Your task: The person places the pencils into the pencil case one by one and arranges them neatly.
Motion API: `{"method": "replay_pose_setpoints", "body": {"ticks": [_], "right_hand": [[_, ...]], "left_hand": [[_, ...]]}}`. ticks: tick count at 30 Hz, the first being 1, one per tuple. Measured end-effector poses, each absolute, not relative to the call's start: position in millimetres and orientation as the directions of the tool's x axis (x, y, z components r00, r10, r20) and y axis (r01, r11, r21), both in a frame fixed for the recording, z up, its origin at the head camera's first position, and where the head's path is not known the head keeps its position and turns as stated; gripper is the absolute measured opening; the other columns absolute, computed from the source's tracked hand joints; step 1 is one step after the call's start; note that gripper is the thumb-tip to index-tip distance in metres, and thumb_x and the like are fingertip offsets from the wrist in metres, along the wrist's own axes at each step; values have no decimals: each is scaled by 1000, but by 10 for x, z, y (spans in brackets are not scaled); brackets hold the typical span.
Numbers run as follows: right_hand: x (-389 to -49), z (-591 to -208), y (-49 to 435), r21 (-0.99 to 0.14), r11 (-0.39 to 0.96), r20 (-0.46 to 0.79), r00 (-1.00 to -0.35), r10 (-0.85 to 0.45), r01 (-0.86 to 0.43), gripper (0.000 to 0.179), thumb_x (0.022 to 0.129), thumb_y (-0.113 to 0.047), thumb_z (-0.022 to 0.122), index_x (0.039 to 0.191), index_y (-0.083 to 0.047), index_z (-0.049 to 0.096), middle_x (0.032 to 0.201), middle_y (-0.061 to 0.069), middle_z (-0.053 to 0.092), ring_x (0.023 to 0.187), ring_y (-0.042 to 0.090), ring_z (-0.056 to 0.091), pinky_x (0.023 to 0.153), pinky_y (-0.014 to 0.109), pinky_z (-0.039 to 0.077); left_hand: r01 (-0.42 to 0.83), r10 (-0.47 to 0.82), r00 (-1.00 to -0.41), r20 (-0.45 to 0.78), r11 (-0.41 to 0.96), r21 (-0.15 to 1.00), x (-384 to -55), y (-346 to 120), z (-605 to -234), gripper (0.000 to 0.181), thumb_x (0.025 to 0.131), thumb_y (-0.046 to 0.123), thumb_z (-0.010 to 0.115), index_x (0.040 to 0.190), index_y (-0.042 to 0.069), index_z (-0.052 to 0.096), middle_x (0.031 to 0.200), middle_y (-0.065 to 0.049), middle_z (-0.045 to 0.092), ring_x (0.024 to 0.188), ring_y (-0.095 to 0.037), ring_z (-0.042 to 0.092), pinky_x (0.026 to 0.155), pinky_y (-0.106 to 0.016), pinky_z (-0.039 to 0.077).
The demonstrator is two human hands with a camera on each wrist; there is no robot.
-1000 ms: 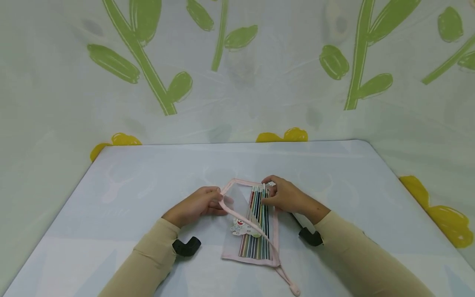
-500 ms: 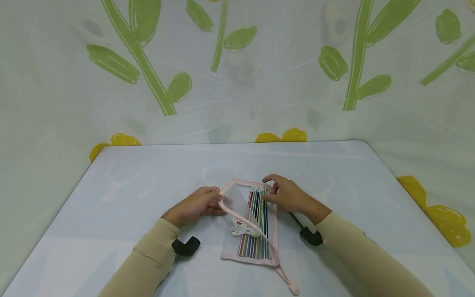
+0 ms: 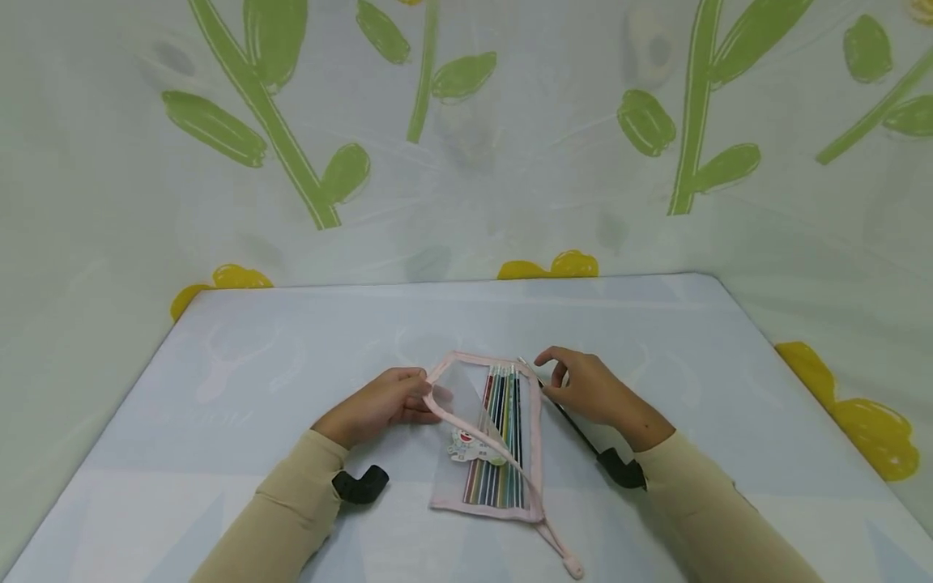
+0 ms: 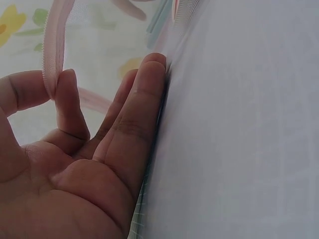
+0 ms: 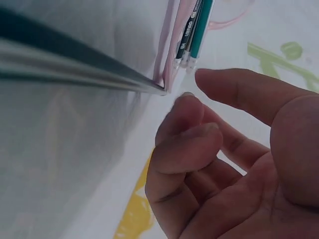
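A see-through mesh pencil pouch point(image 3: 446, 482) with pink edging lies with its top flap lifted, several pencils point(image 3: 503, 405) inside it. My left hand point(image 3: 394, 401) pinches the pink zipper edge point(image 4: 54, 50) between thumb and index finger, the other fingers stretched along the tabletop. To the right of the pouch, my right hand point(image 3: 594, 389) hovers with loosely curled fingers, thumb and index apart and nothing between them. Near its fingertips runs a slim dark rod, pencil-like point(image 3: 572, 423), its pale end at the pouch's upper right corner.
A cartoon tag point(image 3: 470, 447) shows on the pouch, and a pink wrist loop point(image 3: 561, 546) trails from its lower right corner. The pale table point(image 3: 291, 340) meets a wall cloth point(image 3: 547, 186) printed with green leaves and yellow flowers.
My right hand has drawn back to the right from the pencils' upper ends, exposing more of the dark rod. The left hand still holds the pouch edge, with little movement.
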State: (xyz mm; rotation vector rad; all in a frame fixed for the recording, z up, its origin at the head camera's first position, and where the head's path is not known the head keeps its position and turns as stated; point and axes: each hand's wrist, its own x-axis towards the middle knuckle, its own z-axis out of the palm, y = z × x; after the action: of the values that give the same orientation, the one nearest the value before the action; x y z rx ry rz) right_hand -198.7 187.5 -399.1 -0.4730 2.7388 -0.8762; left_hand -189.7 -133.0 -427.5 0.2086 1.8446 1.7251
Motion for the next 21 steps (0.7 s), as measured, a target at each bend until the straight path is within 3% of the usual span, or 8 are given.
{"method": "replay_pose_setpoints", "body": {"ticks": [21], "right_hand": [[-1955, -4069, 1910, -535, 801, -167, -896, -411, -268, 54, 86, -1, 70, 136, -5, 50, 74, 3, 61, 64, 14, 53, 59, 25, 49]], "left_hand": [[-272, 509, -808, -297, 125, 954, -1900, -1348, -4315, 16, 100, 11, 40, 87, 7, 48, 130, -24, 62, 102, -18, 70, 94, -36, 58]]}}
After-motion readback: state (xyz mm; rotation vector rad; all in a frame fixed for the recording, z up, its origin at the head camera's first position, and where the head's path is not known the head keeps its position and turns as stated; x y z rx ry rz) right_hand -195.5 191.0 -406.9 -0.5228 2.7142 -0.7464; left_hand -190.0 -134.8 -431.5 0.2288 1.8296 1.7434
